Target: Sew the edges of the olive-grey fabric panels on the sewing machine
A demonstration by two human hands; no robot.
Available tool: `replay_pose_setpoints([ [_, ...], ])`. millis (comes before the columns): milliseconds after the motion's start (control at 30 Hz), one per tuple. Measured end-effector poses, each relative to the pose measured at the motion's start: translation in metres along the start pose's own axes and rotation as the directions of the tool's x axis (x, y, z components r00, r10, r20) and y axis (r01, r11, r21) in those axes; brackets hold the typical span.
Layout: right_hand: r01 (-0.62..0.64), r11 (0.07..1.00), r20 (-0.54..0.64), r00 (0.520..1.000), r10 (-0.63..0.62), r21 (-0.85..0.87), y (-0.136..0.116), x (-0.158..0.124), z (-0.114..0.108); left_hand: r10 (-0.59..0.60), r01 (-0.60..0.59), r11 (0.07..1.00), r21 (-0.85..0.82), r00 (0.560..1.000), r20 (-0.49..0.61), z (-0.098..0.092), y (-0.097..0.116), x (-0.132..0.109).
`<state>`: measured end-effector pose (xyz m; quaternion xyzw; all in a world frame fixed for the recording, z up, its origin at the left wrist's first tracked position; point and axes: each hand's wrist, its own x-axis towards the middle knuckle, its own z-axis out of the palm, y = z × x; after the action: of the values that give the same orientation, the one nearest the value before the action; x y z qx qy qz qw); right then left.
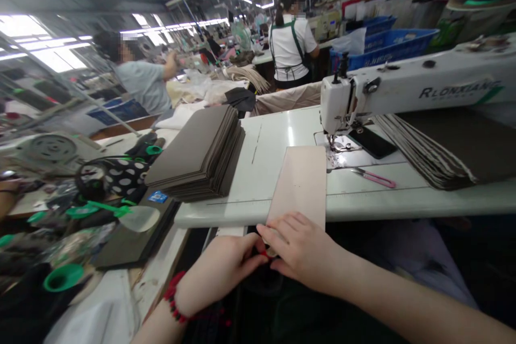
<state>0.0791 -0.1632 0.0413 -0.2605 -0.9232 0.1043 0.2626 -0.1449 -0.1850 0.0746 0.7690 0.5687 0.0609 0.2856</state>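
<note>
A pale pink rectangular piece of material (301, 183) lies on the white sewing table (274, 145), its near end hanging over the table's front edge. My right hand (300, 250) rests on that near end, fingers curled over it. My left hand (223, 271), with a red bead bracelet on the wrist, meets it from the left, fingers pinched together against something small and red that I cannot make out. The head of a white sewing machine (341, 105) stands just beyond the piece's far end.
A stack of grey-brown sheets (201, 153) lies at the left of the table, another fanned stack (439, 150) under the machine arm at right. Pink snips (374, 177) lie near the needle plate. Clutter with green plastic parts (92, 209) fills the left bench. Other people work behind.
</note>
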Motion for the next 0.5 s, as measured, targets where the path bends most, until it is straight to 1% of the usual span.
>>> replay_pose_setpoints([
  [67,-0.001,0.998,0.038,0.999,0.003,-0.064,-0.001,-0.001,0.009,0.016,-0.014,0.997,-0.075,0.999,0.028,0.005,0.014,0.011],
  [133,-0.04,0.995,0.067,0.997,0.047,-0.096,0.006,-0.005,0.009,-0.01,0.019,0.981,-0.192,0.999,0.047,0.006,0.02,0.022],
  [167,-0.082,0.992,0.07,0.994,0.088,-0.095,0.012,-0.008,0.005,-0.019,0.026,0.963,-0.267,0.999,0.029,0.006,0.019,0.028],
  [200,-0.145,0.987,0.058,0.987,0.149,-0.072,0.019,-0.011,0.001,-0.03,0.019,0.941,-0.337,0.999,-0.028,0.006,0.017,0.036],
  [233,-0.234,0.972,0.031,0.972,0.234,-0.016,0.028,-0.014,-0.004,-0.047,-0.001,0.921,-0.389,0.992,-0.115,0.006,0.014,0.044],
  [267,-0.34,0.937,-0.008,0.94,0.341,0.076,0.037,-0.016,-0.009,-0.071,-0.029,0.908,-0.417,0.973,-0.22,0.007,0.011,0.054],
  [300,-0.441,0.874,-0.046,0.887,0.459,0.204,0.047,-0.018,-0.012,-0.097,-0.052,0.905,-0.423,0.941,-0.324,0.008,0.007,0.064],
  [333,-0.515,0.78,-0.061,0.82,0.569,0.355,0.056,-0.019,-0.014,-0.124,-0.064,0.907,-0.416,0.904,-0.408,0.01,0.003,0.075],
  [367,-0.546,0.669,-0.052,0.754,0.655,0.504,0.064,-0.02,-0.015,-0.144,-0.064,0.911,-0.408,0.877,-0.459,0.012,0.0,0.086],
  [400,-0.545,0.558,-0.024,0.701,0.712,0.626,0.07,-0.021,-0.013,-0.158,-0.06,0.912,-0.406,0.862,-0.482,0.015,-0.002,0.097],
  [433,-0.528,0.462,0.012,0.668,0.744,0.713,0.074,-0.022,-0.01,-0.172,-0.054,0.911,-0.41,0.852,-0.495,0.018,-0.003,0.107],
  [467,-0.509,0.389,0.048,0.651,0.758,0.768,0.076,-0.022,-0.007,-0.186,-0.045,0.908,-0.417,0.848,-0.497,0.02,-0.003,0.117],
  [500,-0.494,0.34,0.075,0.645,0.76,0.801,0.077,-0.022,-0.003,-0.201,-0.033,0.903,-0.429,0.849,-0.489,0.023,-0.002,0.124],
])
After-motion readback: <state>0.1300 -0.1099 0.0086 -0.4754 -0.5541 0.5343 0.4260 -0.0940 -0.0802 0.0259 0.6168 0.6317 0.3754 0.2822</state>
